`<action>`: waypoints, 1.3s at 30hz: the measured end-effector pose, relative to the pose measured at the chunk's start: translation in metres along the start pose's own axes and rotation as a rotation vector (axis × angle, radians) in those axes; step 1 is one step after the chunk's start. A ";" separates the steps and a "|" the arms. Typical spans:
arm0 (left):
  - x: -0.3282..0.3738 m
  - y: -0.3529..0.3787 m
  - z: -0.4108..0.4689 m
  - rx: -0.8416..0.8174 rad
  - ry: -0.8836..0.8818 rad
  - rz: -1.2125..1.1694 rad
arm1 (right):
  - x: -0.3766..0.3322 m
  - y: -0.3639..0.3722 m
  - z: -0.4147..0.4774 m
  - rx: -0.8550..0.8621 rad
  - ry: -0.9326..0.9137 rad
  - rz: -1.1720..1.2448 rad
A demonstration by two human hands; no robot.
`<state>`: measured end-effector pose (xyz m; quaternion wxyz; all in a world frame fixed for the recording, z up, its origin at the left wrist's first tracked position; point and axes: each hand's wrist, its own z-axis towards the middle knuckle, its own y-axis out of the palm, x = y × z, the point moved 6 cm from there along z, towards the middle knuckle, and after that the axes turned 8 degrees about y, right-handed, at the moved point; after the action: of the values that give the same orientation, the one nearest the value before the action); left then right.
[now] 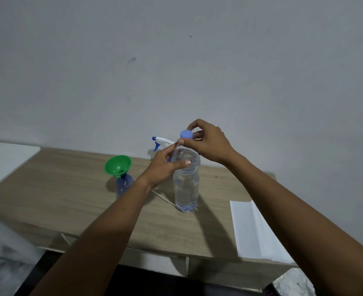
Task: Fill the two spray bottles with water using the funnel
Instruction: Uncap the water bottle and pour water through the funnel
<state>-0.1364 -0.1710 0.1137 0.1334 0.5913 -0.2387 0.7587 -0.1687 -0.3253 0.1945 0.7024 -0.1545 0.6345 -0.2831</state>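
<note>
Pinching blue cap [186,134] over water bottle [186,184], right fingers [194,125]; left fingers [184,163] gripping bottle.

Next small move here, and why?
Probably lift the cap clear and set it down: the right hand pinches it atop the water bottle, the left hand grips that bottle, and the funnel already sits in a spray bottle.

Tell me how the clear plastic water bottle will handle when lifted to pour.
The clear plastic water bottle looks mostly full, so it is probably heavy for its size. Its thin ribbed wall may flex under the grip of the left hand. Tall and narrow, it could tip if nudged high up.
</note>
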 end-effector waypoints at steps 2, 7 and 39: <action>-0.001 -0.002 0.000 0.006 -0.010 0.001 | -0.003 0.001 0.000 0.059 0.008 -0.016; 0.000 -0.001 0.001 0.000 -0.003 -0.026 | -0.009 0.004 -0.001 0.046 -0.034 -0.041; 0.001 -0.001 -0.001 -0.022 -0.034 -0.004 | -0.014 0.006 -0.005 -0.128 -0.057 -0.069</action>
<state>-0.1372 -0.1699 0.1147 0.1371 0.6030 -0.2480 0.7457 -0.1729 -0.3120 0.2014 0.6986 -0.2289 0.6255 -0.2614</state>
